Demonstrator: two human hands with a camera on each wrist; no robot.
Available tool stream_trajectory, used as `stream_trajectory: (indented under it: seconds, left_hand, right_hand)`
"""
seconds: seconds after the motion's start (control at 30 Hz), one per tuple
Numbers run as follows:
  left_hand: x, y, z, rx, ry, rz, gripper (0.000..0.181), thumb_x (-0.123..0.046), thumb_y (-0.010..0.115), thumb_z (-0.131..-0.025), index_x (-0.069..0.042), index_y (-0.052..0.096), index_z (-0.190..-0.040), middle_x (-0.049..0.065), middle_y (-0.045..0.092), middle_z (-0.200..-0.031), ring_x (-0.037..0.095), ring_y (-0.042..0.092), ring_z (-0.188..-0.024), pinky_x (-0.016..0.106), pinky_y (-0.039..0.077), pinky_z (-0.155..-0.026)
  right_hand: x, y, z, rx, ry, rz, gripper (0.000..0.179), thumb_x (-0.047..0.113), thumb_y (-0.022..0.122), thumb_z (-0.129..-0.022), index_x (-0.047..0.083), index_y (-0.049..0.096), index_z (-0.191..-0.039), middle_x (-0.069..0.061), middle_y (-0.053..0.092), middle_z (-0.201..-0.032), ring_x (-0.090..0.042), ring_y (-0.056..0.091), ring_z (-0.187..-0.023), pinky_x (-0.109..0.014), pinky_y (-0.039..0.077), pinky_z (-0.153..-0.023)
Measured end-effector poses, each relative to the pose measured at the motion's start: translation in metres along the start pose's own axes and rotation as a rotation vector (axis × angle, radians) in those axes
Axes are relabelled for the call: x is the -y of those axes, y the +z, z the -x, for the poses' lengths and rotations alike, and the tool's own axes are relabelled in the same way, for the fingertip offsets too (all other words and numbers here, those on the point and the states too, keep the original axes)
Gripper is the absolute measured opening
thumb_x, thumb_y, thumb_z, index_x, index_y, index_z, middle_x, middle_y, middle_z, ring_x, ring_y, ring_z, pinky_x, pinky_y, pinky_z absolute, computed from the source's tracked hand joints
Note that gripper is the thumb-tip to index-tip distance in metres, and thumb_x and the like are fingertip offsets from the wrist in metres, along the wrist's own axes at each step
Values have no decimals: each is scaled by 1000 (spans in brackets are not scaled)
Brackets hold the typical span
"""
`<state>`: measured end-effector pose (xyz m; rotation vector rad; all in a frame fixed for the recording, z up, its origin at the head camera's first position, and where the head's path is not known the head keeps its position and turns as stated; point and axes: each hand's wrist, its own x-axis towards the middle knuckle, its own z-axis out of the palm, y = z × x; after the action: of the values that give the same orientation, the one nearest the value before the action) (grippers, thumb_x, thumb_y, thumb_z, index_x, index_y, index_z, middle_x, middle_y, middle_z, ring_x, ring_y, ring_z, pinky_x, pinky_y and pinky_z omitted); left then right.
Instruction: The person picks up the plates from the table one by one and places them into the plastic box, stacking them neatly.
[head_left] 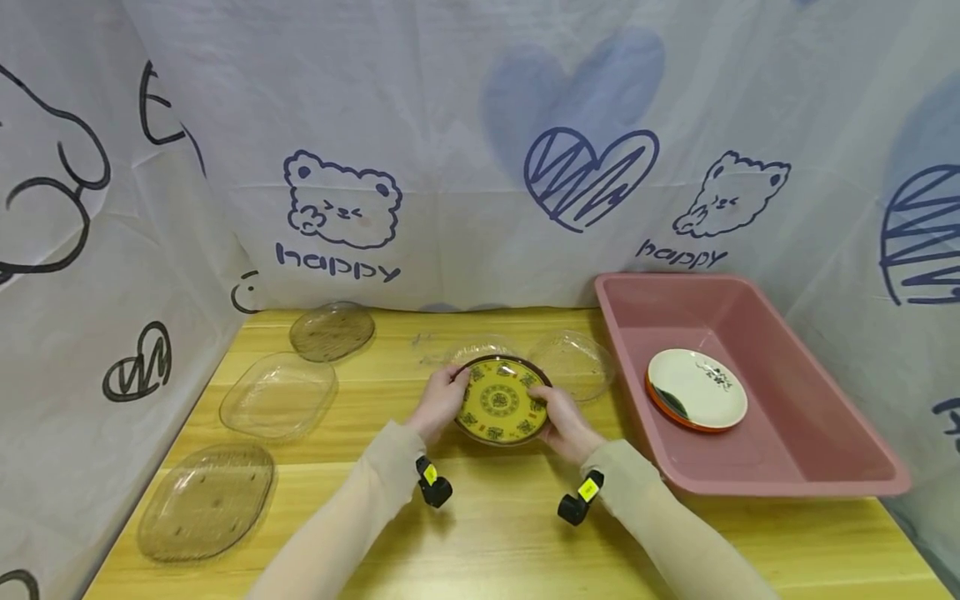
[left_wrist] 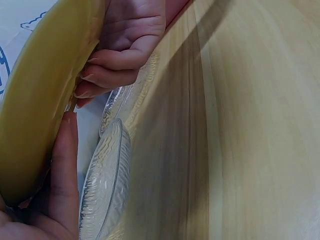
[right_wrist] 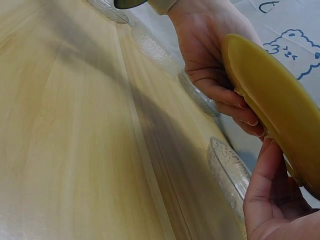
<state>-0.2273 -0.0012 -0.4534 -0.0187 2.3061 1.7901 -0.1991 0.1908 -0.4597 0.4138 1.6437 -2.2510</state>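
Note:
Both hands hold a yellow patterned plate with a dark brown rim above the middle of the table. The left hand grips its left edge, thumb on top and fingers underneath. On the opposite edge the right hand has the same grip. From below, both wrist views show the plate's plain yellow underside, with the fingertips of the two hands nearly meeting under it. Just behind the plate stands a clear glass dish, partly hidden by it. Another clear dish lies to its right.
A pink basin stands on the right of the wooden table, with a white plate on an orange-edged one inside. Along the left lie a brownish glass plate, a clear squarish plate and another brownish plate. A printed cloth hangs behind.

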Motion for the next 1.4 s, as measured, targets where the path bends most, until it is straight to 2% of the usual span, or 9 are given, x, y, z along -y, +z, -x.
stream_trajectory:
  seconds: [0.27,0.53,0.63,0.73,0.83,0.9,1.0,1.23,1.4]
  left_hand:
    - [3,-1,-1,32,-25,48,49,-27,37,-110,2,44,-149,21,61,-130,28,61,-117,47,43,-117]
    - [2,-4,1,57,-15,46,53,-29,37,-109,3,38,-152,22,45,-154,35,41,-145,50,31,-125]
    - [3,-6,0,41,-20,51,51,-30,37,-109,1,45,-148,21,53,-145,32,51,-135,47,37,-121]
    - [4,-9,-1,31,-33,67,48,-33,37,-109,-2,51,-144,17,62,-125,23,62,-109,40,52,-104]
    - [4,-11,-2,37,-42,91,48,-34,36,-109,-3,54,-141,12,63,-106,15,62,-86,29,57,-81]
    - [3,-12,-2,39,-35,102,47,-34,36,-109,-3,54,-140,9,62,-100,12,60,-81,25,56,-74]
    - [2,-14,-1,36,-22,106,46,-33,36,-109,-3,55,-138,10,61,-101,13,58,-83,24,55,-74]
    - [-2,-17,-1,18,16,102,45,-31,36,-109,-5,56,-138,18,60,-125,18,60,-94,29,57,-80]
    - [-5,-18,-3,-33,19,124,44,-30,36,-109,-4,55,-140,16,60,-120,17,62,-94,23,56,-77]
  right_hand:
    - [-2,1,1,-14,1,3,30,15,47,-101,-2,50,-125,1,67,-87,-8,68,-76,-22,60,-72]
    - [-3,0,0,-5,2,-10,30,15,45,-102,-2,50,-126,1,67,-88,-8,68,-79,-22,59,-74]
    - [-2,0,1,-13,6,-31,28,14,45,-101,-1,51,-124,1,67,-87,-8,68,-78,-21,60,-73]
    - [-2,1,1,-24,6,-51,27,14,45,-101,-1,51,-122,2,68,-86,-8,68,-77,-21,60,-72]
    - [-1,2,1,-32,4,-63,26,14,45,-101,0,52,-122,2,68,-85,-8,69,-77,-22,60,-72]
    - [-1,2,1,-38,5,-69,27,14,45,-101,0,52,-122,2,68,-85,-8,69,-77,-22,60,-73]
    - [1,1,1,-53,10,-79,28,14,45,-100,1,52,-123,2,68,-86,-8,68,-77,-22,59,-73]
    - [8,-1,5,-52,21,-107,27,16,45,-101,2,51,-123,1,67,-88,-9,67,-79,-22,59,-74]
    - [15,0,10,-47,22,-130,27,16,46,-100,4,51,-124,2,68,-88,-8,68,-80,-23,59,-75]
